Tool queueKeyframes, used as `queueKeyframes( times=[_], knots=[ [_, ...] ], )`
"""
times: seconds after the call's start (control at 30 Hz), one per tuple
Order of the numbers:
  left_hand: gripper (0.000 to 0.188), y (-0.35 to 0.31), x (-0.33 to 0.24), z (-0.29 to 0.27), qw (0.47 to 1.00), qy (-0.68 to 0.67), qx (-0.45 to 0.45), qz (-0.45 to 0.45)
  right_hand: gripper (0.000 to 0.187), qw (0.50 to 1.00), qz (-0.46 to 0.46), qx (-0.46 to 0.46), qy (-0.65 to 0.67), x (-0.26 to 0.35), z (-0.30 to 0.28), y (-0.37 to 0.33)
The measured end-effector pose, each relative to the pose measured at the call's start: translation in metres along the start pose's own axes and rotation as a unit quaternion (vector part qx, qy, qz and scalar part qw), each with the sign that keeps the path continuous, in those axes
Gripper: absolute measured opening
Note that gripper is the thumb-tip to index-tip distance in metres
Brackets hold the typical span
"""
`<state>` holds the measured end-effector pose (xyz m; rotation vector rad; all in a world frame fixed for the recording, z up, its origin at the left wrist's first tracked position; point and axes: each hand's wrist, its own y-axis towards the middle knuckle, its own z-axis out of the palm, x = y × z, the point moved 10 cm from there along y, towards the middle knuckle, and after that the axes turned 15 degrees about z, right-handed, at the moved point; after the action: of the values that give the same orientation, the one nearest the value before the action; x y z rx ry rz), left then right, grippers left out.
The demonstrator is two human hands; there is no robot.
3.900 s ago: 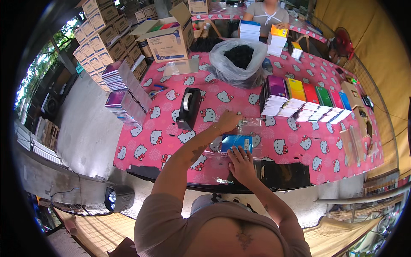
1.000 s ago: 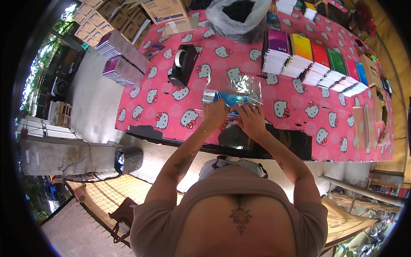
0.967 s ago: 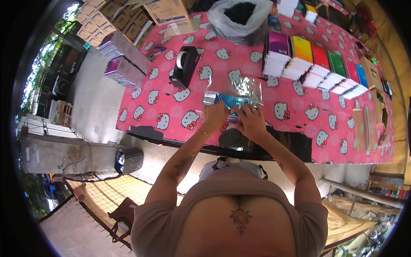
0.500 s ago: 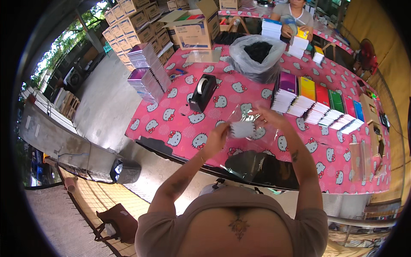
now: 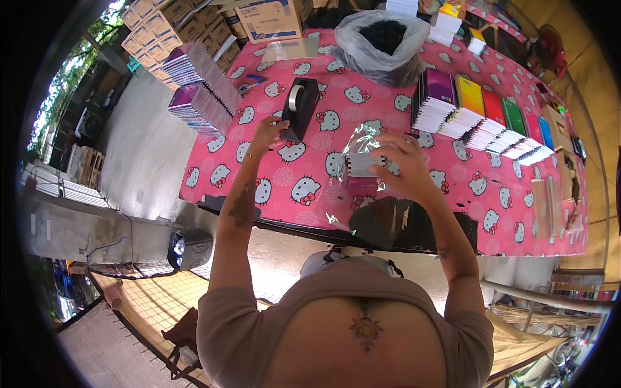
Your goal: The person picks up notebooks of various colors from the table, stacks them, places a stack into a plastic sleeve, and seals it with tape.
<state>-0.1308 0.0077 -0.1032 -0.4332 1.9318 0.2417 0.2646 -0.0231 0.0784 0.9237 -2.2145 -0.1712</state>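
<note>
My left hand [image 5: 269, 134] reaches to the near end of a black tape dispenser [image 5: 304, 107]. Its thumb and fingertips are drawn together there; whatever they pinch is too small to make out. A pale tape roll [image 5: 294, 98] sits in the dispenser. My right hand [image 5: 406, 160] curves over a small white spiral notebook bundle [image 5: 363, 165], with its thumb against one end and its fingers on the film. Around the bundle, a clear plastic wrapper [image 5: 365, 134] stands up crinkled on the far side and spreads toward the table's near edge.
Rows of colored spiral notebooks [image 5: 475, 110] stand to the right. A clear bag of black material [image 5: 381, 55] is at the back. Stacked purple notebooks [image 5: 194, 97] line the left edge, near cartons [image 5: 268, 19]. Flat plastic sleeves [image 5: 546, 207] lie far right.
My left hand has left the notebook bundle and moved left and away to the tape dispenser. My right hand has stayed at the wrapped bundle. The view has tilted downward.
</note>
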Motion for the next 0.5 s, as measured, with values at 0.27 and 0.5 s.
queueKeyframes(
  times=[0.27,0.5],
  knots=[
    [0.012,-0.008,0.028,-0.001,0.958,-0.270,-0.023,0.091,0.034,0.991,0.062,0.012,-0.118,0.031,0.047,0.000],
    [0.010,-0.024,-0.050,-0.005,0.939,0.264,0.057,0.214,0.037,0.984,0.073,-0.007,-0.160,0.031,0.053,-0.005]
  ],
)
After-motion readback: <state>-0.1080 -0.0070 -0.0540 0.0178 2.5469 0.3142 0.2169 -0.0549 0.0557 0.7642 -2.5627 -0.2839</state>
